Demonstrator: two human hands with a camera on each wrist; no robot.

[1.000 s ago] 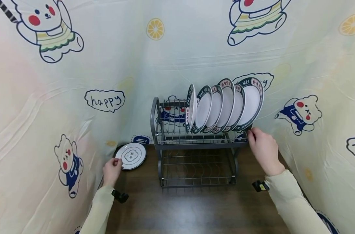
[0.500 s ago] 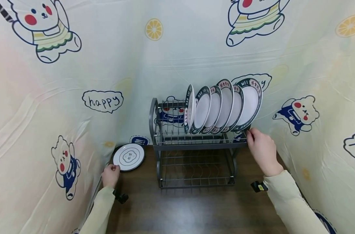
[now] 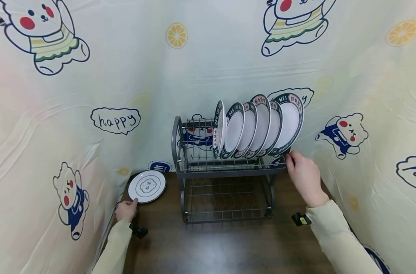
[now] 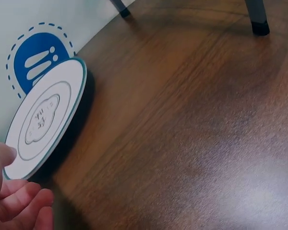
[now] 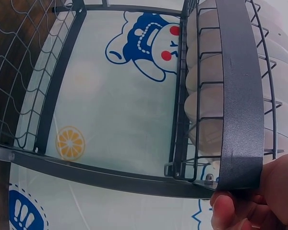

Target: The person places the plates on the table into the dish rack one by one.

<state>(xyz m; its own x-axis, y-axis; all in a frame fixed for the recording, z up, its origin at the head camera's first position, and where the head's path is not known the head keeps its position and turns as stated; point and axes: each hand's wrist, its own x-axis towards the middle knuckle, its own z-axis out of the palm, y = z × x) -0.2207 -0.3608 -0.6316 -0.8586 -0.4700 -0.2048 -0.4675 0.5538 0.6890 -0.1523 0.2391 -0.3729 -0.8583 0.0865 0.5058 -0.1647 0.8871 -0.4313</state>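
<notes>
At the left, a white plate (image 3: 147, 186) with a thin dark rim and a printed emblem faces up. My left hand (image 3: 126, 210) pinches its near edge; in the left wrist view the thumb (image 4: 5, 154) lies on top and the curled fingers (image 4: 26, 203) sit at and below the rim. A grey two-tier dish rack (image 3: 230, 174) stands in the middle. My right hand (image 3: 305, 177) grips the right end of its upper tier, with fingers curled round the front bar (image 5: 242, 96). Several green-rimmed plates (image 3: 262, 125) stand on edge in that tier.
Upper-tier slots left of the plates show bare wire. Below, the rack's lower wire tier (image 3: 228, 210) holds no dishes. The brown wooden table (image 3: 225, 251) extends in front. A printed cloth (image 3: 125, 76) hangs close behind and on both sides.
My left hand has shifted slightly toward me along the plate's edge. The right hand keeps its hold on the rack. The whole view has drifted a little.
</notes>
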